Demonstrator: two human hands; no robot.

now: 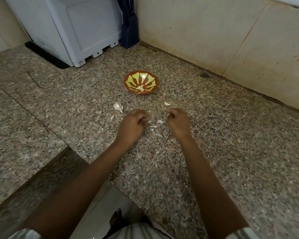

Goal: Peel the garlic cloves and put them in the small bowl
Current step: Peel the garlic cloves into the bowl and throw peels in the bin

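The small red bowl [141,82] with a green pattern stands on the granite counter [214,152] and has one pale peeled garlic clove [140,87] in it. My left hand [133,123] is just in front of the bowl, with its fingers curled round a garlic clove that is mostly hidden. My right hand [178,121] is a little apart from it and pinches a pale sliver of garlic skin [168,115]. An unpeeled garlic chunk [118,107] lies to the left of my left hand. A single clove [167,103] lies just beyond my right hand.
Loose bits of peel [155,130] lie between my hands, and a small piece [112,117] lies at the left. A white appliance [72,31] and a dark blue holder [129,33] stand at the back. The tiled wall [214,31] is on the right. The counter edge [100,169] drops off near me.
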